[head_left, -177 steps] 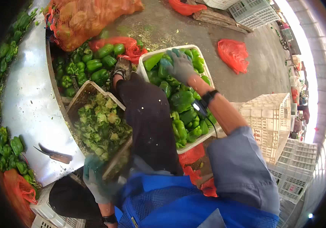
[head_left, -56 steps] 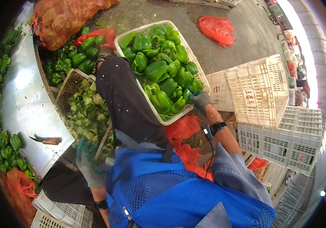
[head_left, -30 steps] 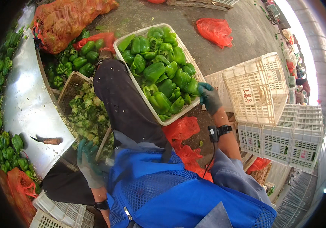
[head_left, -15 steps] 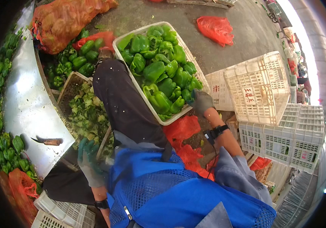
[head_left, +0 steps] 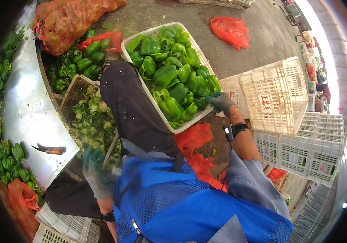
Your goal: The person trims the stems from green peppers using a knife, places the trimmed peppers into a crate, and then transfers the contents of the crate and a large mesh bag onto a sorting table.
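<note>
A white plastic crate (head_left: 206, 60) heaped with green bell peppers (head_left: 165, 75) stands tilted in front of me. My right hand (head_left: 222, 103), in a grey and teal glove, is at its near right edge. Those fingertips reach toward the outermost peppers, and I see nothing held in them. My left hand (head_left: 96, 174), gloved the same way, is over my left thigh with its fingers stretched out and holds nothing. Close by it is a crate of leafy green trimmings (head_left: 92, 117). A wooden-handled knife (head_left: 54, 151) with a curved blade lies on the metal table (head_left: 23, 109).
More bell peppers (head_left: 7, 162) line the table's left side, and others (head_left: 76, 65) lie beyond the trimmings. A full orange mesh sack (head_left: 66, 26) is at far left. Stacked white crates (head_left: 272, 97) stand to the right. Red netting (head_left: 230, 32) lies on the floor, also near my legs.
My right hand has drawn up and slightly right, out from against the peppers at the crate's edge. One pepper beside it has shifted up a little. My left hand stays put.
</note>
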The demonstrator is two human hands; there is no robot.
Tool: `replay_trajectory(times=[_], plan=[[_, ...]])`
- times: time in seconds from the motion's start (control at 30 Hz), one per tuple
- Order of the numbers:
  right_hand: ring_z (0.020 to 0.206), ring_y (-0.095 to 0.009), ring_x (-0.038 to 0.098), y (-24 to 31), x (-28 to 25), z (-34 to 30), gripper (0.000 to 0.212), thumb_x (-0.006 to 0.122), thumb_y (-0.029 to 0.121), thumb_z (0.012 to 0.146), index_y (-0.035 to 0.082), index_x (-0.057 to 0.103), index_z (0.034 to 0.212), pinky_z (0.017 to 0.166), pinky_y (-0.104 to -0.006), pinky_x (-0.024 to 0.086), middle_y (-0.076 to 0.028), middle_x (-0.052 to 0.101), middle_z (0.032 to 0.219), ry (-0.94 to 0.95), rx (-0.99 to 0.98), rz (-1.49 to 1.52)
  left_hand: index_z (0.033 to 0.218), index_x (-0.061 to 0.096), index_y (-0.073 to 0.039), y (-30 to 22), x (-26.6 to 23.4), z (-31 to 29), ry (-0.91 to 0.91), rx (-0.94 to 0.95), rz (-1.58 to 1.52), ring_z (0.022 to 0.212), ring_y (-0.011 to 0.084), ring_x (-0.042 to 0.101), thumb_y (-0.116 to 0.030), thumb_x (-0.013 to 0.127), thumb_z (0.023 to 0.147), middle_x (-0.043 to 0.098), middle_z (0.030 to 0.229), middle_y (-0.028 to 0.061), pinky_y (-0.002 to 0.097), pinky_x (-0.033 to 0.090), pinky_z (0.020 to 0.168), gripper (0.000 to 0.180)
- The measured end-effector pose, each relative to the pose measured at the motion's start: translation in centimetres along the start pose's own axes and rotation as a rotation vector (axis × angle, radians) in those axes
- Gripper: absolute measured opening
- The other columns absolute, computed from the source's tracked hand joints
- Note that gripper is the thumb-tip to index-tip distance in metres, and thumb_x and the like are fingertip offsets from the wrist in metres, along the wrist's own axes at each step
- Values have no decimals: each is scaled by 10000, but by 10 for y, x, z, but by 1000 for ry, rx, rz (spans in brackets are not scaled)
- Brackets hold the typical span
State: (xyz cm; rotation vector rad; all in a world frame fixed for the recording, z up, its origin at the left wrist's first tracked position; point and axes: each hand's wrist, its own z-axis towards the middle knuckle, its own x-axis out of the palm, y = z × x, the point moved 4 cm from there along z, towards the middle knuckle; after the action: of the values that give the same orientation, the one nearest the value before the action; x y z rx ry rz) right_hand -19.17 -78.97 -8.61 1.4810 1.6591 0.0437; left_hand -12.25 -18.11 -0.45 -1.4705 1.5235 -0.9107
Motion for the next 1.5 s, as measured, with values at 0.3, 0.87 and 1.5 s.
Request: replay_trajectory(times=[0.3, 0.87, 1.5], plan=[[496, -135, 534, 16, -82, 36, 369, 795, 383, 964, 56, 684, 834, 464, -331, 442, -24, 604, 670, -527, -121, 94, 1520, 555, 27, 4, 2, 4, 37, 133, 190, 1127, 242, 712, -367, 533, 1112, 678, 1348, 160, 374, 585, 974, 567], [982, -435, 762, 56, 5, 46, 468, 593, 448, 995, 32, 793, 1070, 886, -515, 593, -266, 771, 1051, 56, -70, -742, 1183, 684, 8, -7, 19, 6, 0, 214, 171, 1222, 437, 678, -146, 730, 850, 702, 1257, 221, 501, 587, 967, 370], [1622, -394, 269, 188, 98, 123, 756, 462, 576, 1088, 98, 351, 1664, 1321, -543, 177, -200, 332, 1738, -425, -266, -620, 1472, 584, 50, 7, -18, 15, -32, 245, 366, 1110, 254, 733, -313, 515, 1130, 706, 1317, 185, 390, 590, 986, 504]])
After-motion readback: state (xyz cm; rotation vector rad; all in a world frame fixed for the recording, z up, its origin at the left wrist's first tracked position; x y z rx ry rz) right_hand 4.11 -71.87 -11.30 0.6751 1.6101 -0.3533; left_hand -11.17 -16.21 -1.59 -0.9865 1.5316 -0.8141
